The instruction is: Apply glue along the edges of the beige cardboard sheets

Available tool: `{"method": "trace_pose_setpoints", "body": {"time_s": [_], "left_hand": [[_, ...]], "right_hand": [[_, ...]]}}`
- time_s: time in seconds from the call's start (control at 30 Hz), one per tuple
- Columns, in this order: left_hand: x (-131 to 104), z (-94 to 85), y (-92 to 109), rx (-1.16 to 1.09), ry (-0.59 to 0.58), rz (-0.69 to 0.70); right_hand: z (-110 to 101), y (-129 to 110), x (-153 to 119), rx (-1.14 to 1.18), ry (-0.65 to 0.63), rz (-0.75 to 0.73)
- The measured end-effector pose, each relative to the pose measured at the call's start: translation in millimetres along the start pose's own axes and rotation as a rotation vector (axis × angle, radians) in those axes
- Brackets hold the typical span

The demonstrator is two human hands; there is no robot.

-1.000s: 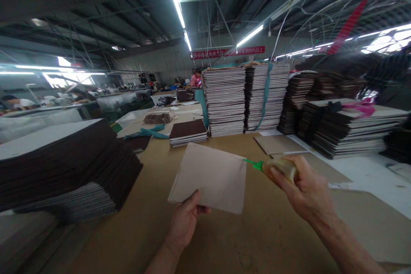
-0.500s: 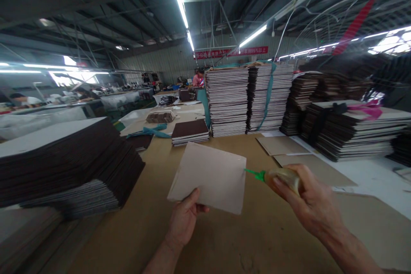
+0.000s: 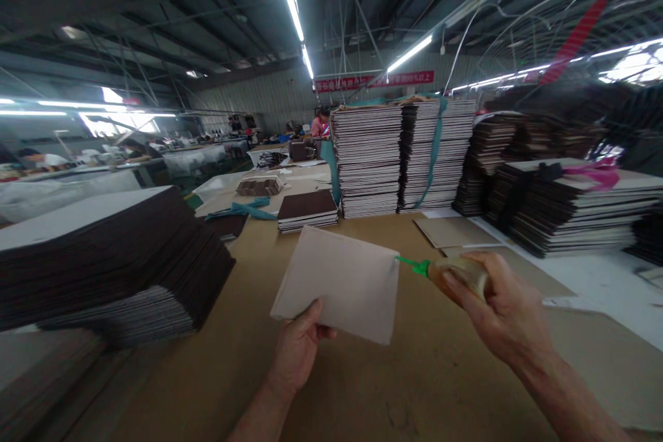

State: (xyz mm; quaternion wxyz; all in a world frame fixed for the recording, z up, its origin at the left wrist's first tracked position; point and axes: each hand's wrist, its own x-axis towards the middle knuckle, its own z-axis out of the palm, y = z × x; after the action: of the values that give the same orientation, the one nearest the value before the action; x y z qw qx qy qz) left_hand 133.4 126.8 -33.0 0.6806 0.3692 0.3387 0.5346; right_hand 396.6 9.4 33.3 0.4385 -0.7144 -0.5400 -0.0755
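A pale, roughly rectangular board (image 3: 344,280) is held above the brown table by my left hand (image 3: 299,352), its thumb on the near edge of the face and its fingers underneath. My right hand (image 3: 510,314) is wrapped round a squeeze bottle (image 3: 458,277) with amber-brown contents. The bottle lies sideways in the grip, its thin green nozzle pointing left. The nozzle's tip is at the board's upper right corner; whether it touches is too small to tell.
Tall bundled stacks (image 3: 367,162) stand behind the board, with a low dark stack (image 3: 307,210) nearer. A large dark stack (image 3: 103,262) fills the left. At right lie flat boards (image 3: 456,231) and a tied stack (image 3: 585,210). A person (image 3: 320,126) is far back.
The bottle's nozzle tip has moved slightly up along the board's right edge to its upper corner. My left hand and the board have barely moved.
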Motion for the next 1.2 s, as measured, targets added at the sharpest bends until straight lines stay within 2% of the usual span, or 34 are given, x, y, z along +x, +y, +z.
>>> {"method": "trace_pose_setpoints", "body": {"time_s": [0.13,0.3,0.47,0.57,0.73,0.97,1.2], "left_hand": [[0,1.3,0,-0.002,0.014,-0.009],[-1,3.1,1,-0.001,0.023,-0.007],[-1,2.6,0,-0.016,0.024,-0.013],[-1,2.5,0,-0.017,0.034,-0.011],[-1,2.5,1,-0.021,0.037,-0.003],[1,1.8,0,-0.033,0.035,-0.005],[3,0.4,0,-0.055,0.045,-0.03]], "right_hand": [[1,1,0,0.048,-0.064,0.043],[1,2,1,0.024,0.03,-0.007],[2,3,-3,0.064,-0.065,0.073],[3,4,-3,0.067,-0.004,0.063],[4,5,-6,0.083,-0.042,0.084],[2,2,-16,0.137,0.091,0.1],[4,4,-22,0.156,0.041,0.155]]}}
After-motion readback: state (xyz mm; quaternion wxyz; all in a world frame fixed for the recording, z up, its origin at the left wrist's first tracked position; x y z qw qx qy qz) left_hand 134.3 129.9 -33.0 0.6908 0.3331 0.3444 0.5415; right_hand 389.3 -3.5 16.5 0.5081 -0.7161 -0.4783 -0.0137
